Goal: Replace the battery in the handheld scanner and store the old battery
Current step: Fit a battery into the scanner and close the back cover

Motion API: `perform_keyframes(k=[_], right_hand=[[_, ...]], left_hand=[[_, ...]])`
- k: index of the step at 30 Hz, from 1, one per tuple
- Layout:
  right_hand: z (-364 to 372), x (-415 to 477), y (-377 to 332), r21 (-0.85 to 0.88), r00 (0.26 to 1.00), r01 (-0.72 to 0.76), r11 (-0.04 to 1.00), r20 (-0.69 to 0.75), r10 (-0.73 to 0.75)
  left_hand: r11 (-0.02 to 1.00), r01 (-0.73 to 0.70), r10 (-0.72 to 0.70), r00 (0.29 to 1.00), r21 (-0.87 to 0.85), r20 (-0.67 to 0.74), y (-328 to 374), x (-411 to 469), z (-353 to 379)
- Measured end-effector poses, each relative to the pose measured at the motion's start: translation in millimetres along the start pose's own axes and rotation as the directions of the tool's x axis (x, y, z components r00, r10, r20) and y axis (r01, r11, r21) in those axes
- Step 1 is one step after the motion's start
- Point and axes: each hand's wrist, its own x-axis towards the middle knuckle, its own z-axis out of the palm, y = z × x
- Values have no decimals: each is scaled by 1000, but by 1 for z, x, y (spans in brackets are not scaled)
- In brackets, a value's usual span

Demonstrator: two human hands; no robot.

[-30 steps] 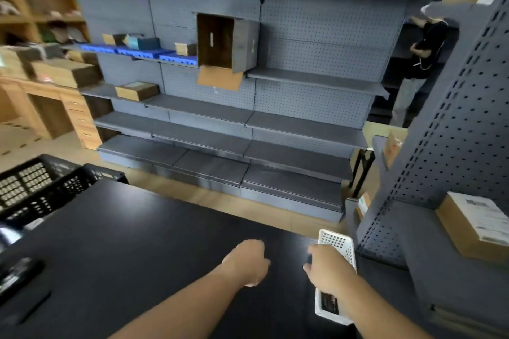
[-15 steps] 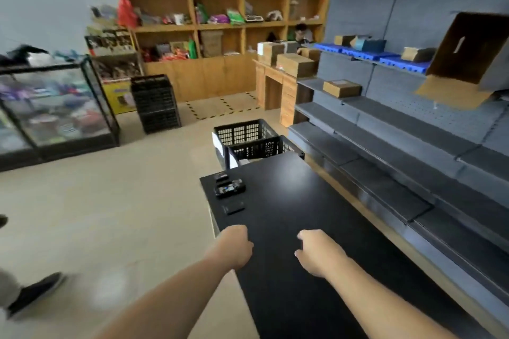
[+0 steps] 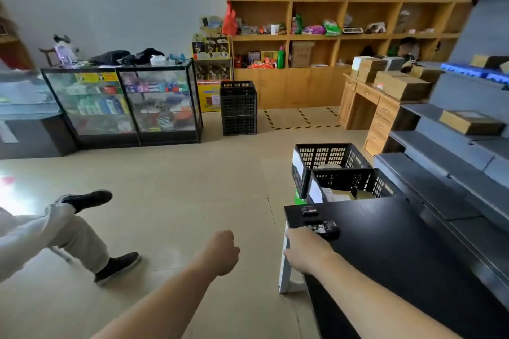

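Observation:
The black handheld scanner (image 3: 326, 228) lies near the far left corner of the black table (image 3: 399, 256). A small black battery-like block (image 3: 309, 211) sits just behind it at the table's end. My right hand (image 3: 307, 250) rests over the table's left edge, back towards the camera, fingertips at the scanner's near side. Its fingers are hidden, so I cannot see whether they grip anything. My left hand (image 3: 220, 252) hangs over the floor left of the table, curled into a loose fist with nothing in it.
Two black plastic crates (image 3: 334, 158) with boxes inside stand beyond the table's far end. Grey shelving (image 3: 440, 187) runs along the right. A seated person's legs (image 3: 71, 228) stretch in from the left. Glass cabinets and stacked crates stand across the open floor.
The view has swung left, from the grey shelves and a white basket to the table's far end. My right hand has moved from the table's middle to the scanner. The left hand stays fisted.

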Motion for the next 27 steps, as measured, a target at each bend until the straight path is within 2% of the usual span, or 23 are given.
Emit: perform_keyframes(k=[7,17,22,27], right_hand=[[-23,121,-44,29,1000,-1,1000,-3,1],[-55,282,-79,25,998,50,998,24,-51],[-76,368,-70,31,997,61,998,52,-62],[-101,427,-33,58,998,7,998,61,-10]], left_hand=[[1000,29,-29,1000,5,6,-45,111,-56],[997,69,-68,998,-33,12,-67,242,-101],[997,81,-80,996,-9,31,-48,324,-123],[999,-19,17,999,43,36,-2,406,-136]])
